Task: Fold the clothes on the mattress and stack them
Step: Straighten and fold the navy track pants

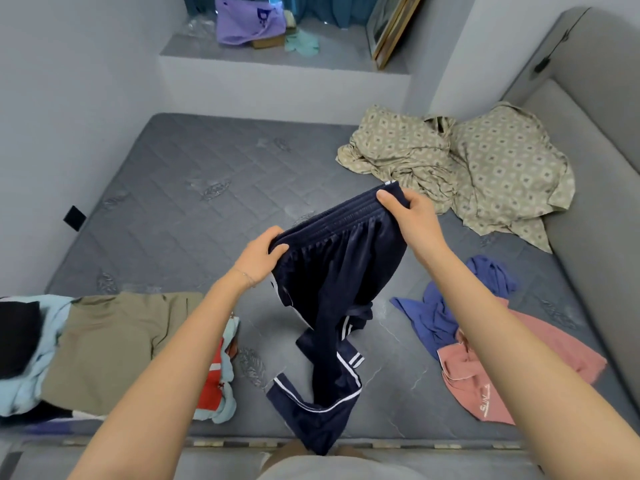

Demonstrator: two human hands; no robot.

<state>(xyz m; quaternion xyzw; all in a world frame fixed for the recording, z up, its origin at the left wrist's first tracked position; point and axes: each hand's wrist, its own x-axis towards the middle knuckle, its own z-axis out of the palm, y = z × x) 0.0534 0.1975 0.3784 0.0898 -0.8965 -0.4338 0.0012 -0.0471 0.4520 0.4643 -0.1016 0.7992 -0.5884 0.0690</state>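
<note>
Navy track pants (332, 282) with white side stripes hang in the air above the grey mattress (180, 188). My left hand (259, 258) grips the near end of the waistband and my right hand (408, 213) grips its far end. The legs dangle, twisted, down to the mattress's front edge. At the left lies a stack of folded clothes with an olive garment (110, 344) on top. A blue garment (446, 313) and a pink garment (519, 362) lie crumpled at the right.
A beige patterned sheet (460, 168) lies bunched at the far right corner of the mattress. A grey padded headboard (595, 174) runs along the right side. Walls close in on the left and back, with a ledge (277, 57) holding a purple bag behind.
</note>
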